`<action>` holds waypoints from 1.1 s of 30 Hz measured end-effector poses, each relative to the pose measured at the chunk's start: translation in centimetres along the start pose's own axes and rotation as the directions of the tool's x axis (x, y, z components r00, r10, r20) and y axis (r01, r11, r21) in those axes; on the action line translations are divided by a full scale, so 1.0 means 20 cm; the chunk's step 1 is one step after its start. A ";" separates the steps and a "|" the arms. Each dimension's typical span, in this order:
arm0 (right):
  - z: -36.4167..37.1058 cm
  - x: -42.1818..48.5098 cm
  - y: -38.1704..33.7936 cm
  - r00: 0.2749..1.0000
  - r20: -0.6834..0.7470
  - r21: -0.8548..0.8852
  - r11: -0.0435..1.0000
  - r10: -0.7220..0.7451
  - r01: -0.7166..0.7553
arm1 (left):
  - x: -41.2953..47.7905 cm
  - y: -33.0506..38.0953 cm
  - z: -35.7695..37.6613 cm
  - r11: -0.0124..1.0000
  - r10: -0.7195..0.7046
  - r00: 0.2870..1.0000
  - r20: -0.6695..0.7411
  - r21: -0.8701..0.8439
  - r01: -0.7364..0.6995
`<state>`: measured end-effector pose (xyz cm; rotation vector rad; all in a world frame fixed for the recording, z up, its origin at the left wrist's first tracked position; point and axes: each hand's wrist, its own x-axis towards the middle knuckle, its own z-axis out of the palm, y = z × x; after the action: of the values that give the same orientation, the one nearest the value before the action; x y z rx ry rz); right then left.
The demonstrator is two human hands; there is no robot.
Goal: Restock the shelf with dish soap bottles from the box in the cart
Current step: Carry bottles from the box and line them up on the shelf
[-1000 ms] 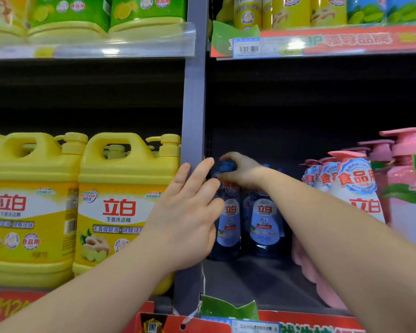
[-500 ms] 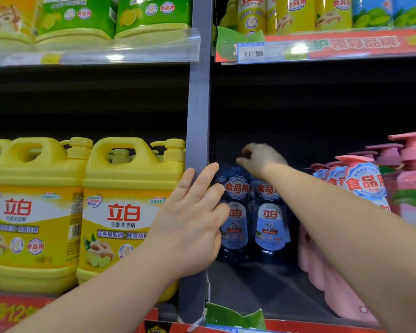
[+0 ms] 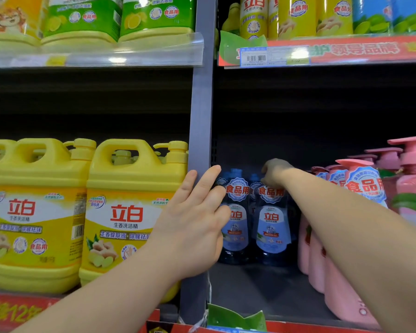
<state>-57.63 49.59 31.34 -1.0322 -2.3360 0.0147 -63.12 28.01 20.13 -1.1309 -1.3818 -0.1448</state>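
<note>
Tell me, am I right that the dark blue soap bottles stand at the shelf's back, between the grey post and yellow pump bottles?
Not quite: the head view shows the pump bottles are pink, not yellow. The dark blue soap bottles do stand at the back, between them and the grey post.

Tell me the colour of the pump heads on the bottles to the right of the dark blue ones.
Pink pump heads, clearest in the head view.

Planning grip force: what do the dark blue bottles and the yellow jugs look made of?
Dark blue bottles: probably transparent tinted plastic, glossy; highlights and a see-through dark body around the label. Yellow jugs: opaque moulded plastic, smooth, slight sheen; handle formed in one piece with the body.
</note>
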 end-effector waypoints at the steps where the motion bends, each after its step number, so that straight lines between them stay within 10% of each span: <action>1: -0.01 0.00 0.00 1.000 0.001 0.002 1.000 -0.010 0.010 | 0.00 0.00 0.00 1.000 -0.001 1.000 -0.001 -0.001 0.001; 18: -0.04 -0.10 -0.02 0.998 -0.050 -0.069 0.997 -0.040 0.036 | 0.00 0.00 0.00 1.000 0.010 1.000 0.030 0.005 -0.010; 33: -0.25 -0.91 0.12 0.933 -0.060 -0.618 0.747 -0.355 0.245 | 0.09 0.13 -0.16 0.988 -0.069 0.959 0.276 -0.114 0.104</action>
<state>-43.67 37.84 25.85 -0.8593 -2.3558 -0.9742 -58.66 28.05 20.82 -1.2302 -1.6873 -0.1460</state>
